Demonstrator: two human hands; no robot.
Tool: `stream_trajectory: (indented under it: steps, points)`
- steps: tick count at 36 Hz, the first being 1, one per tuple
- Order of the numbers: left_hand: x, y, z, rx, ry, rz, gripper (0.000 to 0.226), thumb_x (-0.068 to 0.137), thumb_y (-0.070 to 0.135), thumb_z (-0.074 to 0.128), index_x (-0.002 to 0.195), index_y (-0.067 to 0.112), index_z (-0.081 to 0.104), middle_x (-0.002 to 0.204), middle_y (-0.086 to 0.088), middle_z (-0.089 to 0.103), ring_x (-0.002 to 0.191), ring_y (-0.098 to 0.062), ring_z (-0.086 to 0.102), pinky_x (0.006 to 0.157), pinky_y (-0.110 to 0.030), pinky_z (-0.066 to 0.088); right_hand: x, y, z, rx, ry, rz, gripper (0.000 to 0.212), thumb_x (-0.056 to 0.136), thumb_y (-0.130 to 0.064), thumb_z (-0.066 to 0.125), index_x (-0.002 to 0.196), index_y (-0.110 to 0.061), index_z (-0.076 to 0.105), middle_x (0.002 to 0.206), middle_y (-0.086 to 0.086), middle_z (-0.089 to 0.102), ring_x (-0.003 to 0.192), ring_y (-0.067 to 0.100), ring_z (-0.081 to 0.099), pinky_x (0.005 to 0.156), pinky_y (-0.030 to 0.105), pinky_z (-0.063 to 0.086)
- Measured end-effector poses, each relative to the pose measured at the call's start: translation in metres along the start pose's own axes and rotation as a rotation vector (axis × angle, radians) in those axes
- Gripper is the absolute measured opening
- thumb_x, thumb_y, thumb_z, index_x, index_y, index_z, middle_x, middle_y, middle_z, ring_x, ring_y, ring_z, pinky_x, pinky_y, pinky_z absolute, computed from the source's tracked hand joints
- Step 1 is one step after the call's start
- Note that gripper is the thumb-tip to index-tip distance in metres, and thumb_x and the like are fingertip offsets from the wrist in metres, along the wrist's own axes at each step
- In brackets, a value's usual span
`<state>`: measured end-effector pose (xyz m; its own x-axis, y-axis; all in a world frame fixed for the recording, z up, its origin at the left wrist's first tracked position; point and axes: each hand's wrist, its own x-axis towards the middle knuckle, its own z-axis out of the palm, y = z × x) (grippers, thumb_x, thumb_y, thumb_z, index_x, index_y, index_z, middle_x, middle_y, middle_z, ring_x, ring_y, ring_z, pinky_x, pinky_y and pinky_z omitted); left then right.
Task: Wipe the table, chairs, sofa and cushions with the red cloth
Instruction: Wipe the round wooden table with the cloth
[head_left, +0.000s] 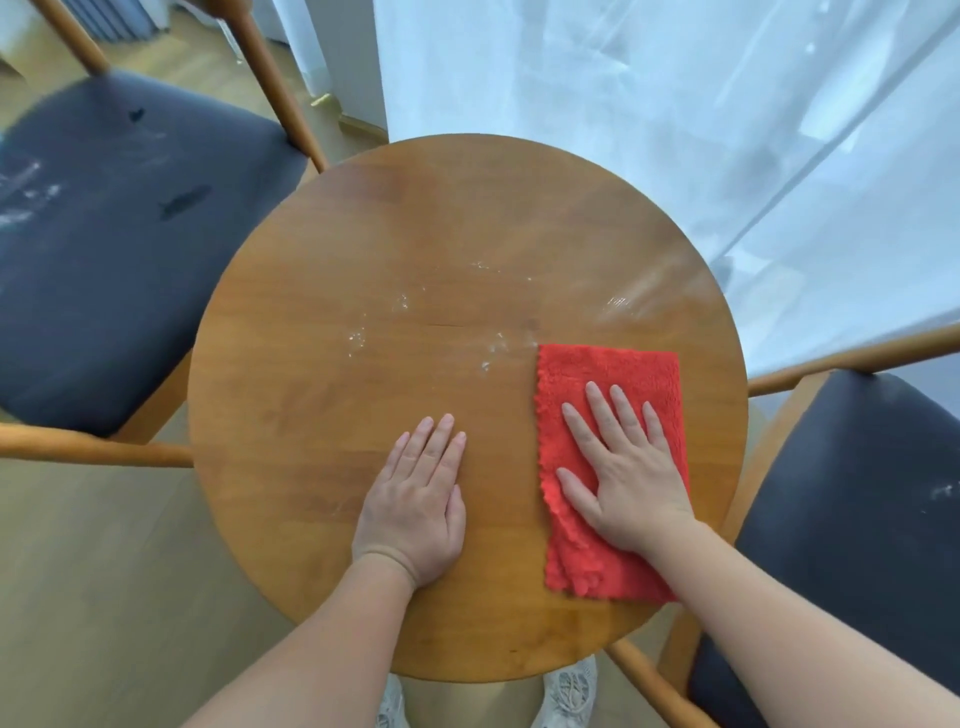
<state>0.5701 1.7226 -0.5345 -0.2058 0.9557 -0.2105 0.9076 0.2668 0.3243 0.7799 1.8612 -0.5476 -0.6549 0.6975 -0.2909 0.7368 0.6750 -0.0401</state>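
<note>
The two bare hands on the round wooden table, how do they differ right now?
The left hand lies flat directly on the round wooden table; the right hand rests on the red fluffy cloth. The left hand's fingers lie together; the right hand's are spread. Both are open, palm down.

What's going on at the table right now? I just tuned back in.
A person is wiping the round wooden table. The right hand presses flat on the red cloth at the table's right side. The left hand rests flat on bare wood beside it. White specks near the table's middle are not yet wiped. The left chair and right chair show white marks too.
</note>
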Motion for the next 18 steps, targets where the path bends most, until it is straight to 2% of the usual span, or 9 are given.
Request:
stream_trajectory:
  steps: [9,18]
  points:
    - [0.001,-0.004,0.001,-0.071,0.016,-0.018,0.054,0.088,0.024,0.032,0.137,0.013,0.049,0.147,-0.002,0.040,0.139,-0.017,0.030,0.115,-0.034,0.016,0.074,0.055,-0.025,0.036,0.060,0.194,0.074,0.088,-0.066,0.016,0.153,-0.032,0.010,0.162,0.001,0.002,0.149,0.024,-0.001,0.119,0.048,0.001]
    - [0.004,-0.005,0.003,-0.073,0.011,-0.003,0.053,0.088,0.022,0.033,0.138,0.013,0.048,0.148,-0.002,0.038,0.140,-0.018,0.029,0.115,-0.036,0.018,0.124,0.074,-0.040,0.061,0.084,0.251,0.077,0.086,-0.067,0.015,0.153,-0.030,0.011,0.162,0.004,0.001,0.149,0.026,-0.001,0.119,0.049,0.000]
